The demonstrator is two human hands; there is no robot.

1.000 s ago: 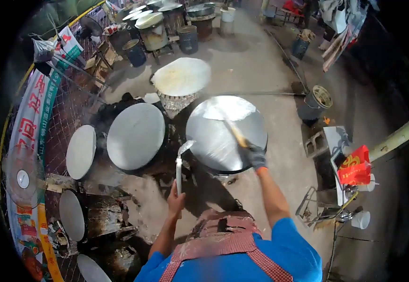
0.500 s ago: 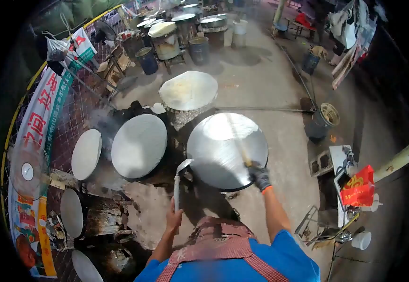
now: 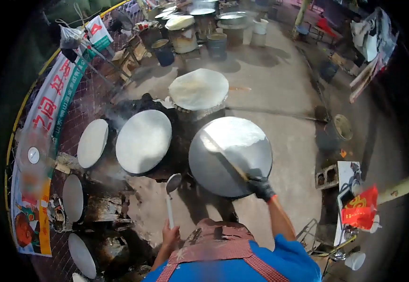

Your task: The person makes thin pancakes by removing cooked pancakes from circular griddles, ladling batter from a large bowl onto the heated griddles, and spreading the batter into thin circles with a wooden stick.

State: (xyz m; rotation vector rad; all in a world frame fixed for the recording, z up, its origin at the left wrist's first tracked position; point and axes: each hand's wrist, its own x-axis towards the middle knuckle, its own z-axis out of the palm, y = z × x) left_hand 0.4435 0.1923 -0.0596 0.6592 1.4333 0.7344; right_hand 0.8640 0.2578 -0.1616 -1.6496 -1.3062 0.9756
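My left hand (image 3: 171, 233), bare, is closed round the handle of a ladle (image 3: 169, 203), whose bowl is raised left of a large round griddle (image 3: 228, 174). On my right hand (image 3: 261, 188) is a dark glove with an orange cuff. It grips a long wooden stick (image 3: 225, 156) that slants over the griddle toward its upper left. A bright, pale patch covers the griddle's upper part; whether it is batter or glare I cannot tell. Two pale round griddles (image 3: 144, 142) (image 3: 93, 143) stand to the left, with faint steam near them.
Beyond the griddle is a stack of thin pale sheets (image 3: 198, 89). More round griddles (image 3: 73, 198) line the lower left. Drums and pots (image 3: 183, 40) stand at the back. At right are a bucket (image 3: 342, 127), a red bag (image 3: 360, 207) and a white bucket (image 3: 355, 260).
The stick has swung round to point up and left across the griddle. My left hand and the ladle have moved down and left. The camera view has shifted.
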